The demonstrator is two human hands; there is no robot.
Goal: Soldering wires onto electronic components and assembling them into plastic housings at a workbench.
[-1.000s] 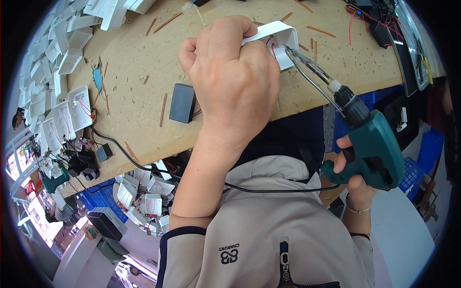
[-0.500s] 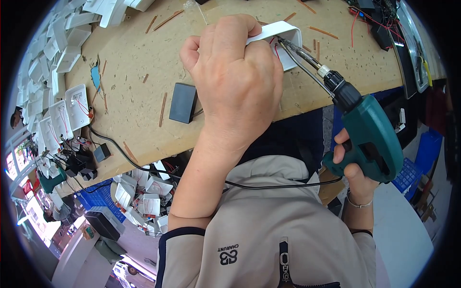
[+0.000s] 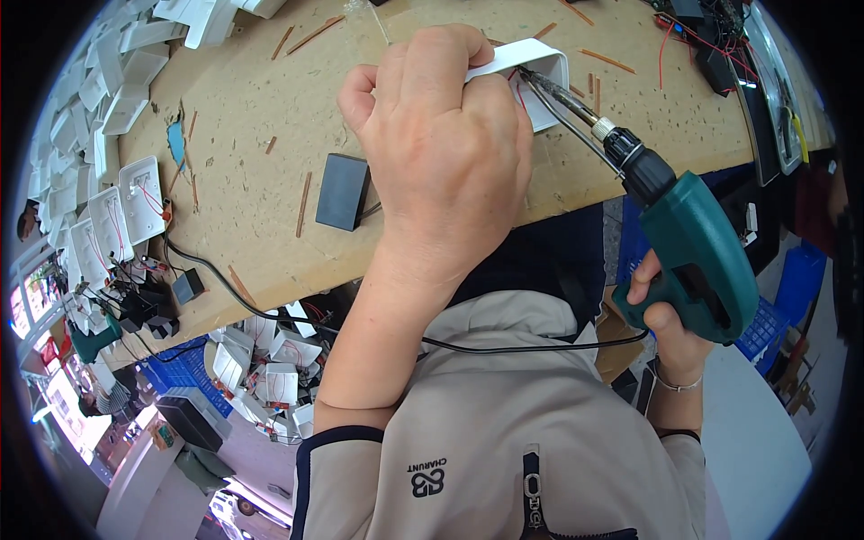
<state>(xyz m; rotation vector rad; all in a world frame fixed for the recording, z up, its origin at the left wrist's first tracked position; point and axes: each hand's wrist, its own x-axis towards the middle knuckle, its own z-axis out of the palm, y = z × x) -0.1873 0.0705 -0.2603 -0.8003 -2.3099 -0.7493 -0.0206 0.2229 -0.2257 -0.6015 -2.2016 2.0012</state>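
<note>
My left hand (image 3: 445,148) is closed on a white plastic housing (image 3: 545,56) above the table, covering much of it; a bit of red wire shows inside. In my right hand (image 3: 677,346) is a green pistol-shaped soldering gun (image 3: 706,243). Its dark tip and the thin metal feed tube beside it reach into the housing; whether the tip touches anything there I cannot tell. A dark grey box (image 3: 340,192) with a cable lies on the table beside my left wrist. A black cord (image 3: 504,349) runs from the gun's grip across my lap to the left.
White housings (image 3: 108,108) are heaped along the left edge, some with red wires (image 3: 141,193). More housings (image 3: 279,382) sit below the table, by a blue basket (image 3: 200,382). Brown strips (image 3: 304,205) are scattered over the tabletop (image 3: 252,135). Black parts with wires (image 3: 715,67) lie far right.
Very little differs. The soldering gun and my right hand have shifted slightly; the left hand keeps its hold on the housing.
</note>
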